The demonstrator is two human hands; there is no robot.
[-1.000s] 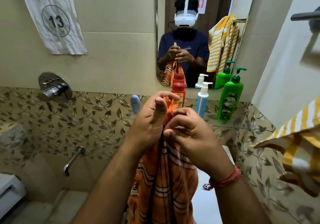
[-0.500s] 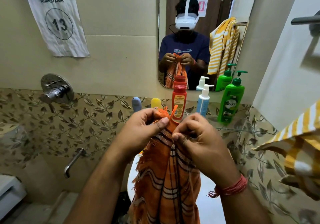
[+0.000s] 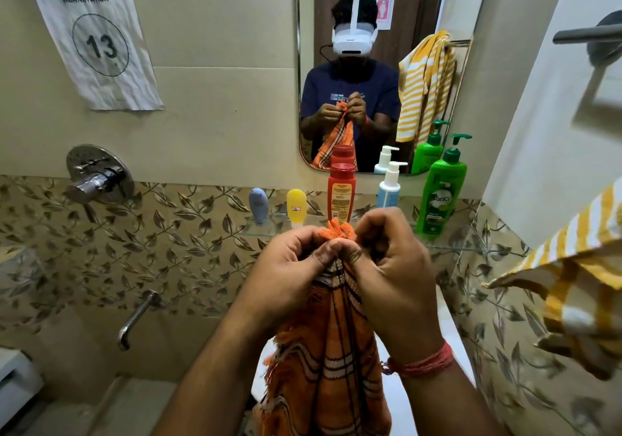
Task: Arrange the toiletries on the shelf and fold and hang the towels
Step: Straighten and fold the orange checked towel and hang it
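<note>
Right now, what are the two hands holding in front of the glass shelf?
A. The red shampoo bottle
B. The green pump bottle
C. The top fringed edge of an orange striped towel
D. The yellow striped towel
C: the left hand and the right hand both pinch the bunched fringed top of the orange striped towel, which hangs down between the forearms.

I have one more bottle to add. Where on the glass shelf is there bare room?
The glass shelf shows bare glass right of the green pump bottle. From blue tube to white pump bottle it is crowded.
</note>
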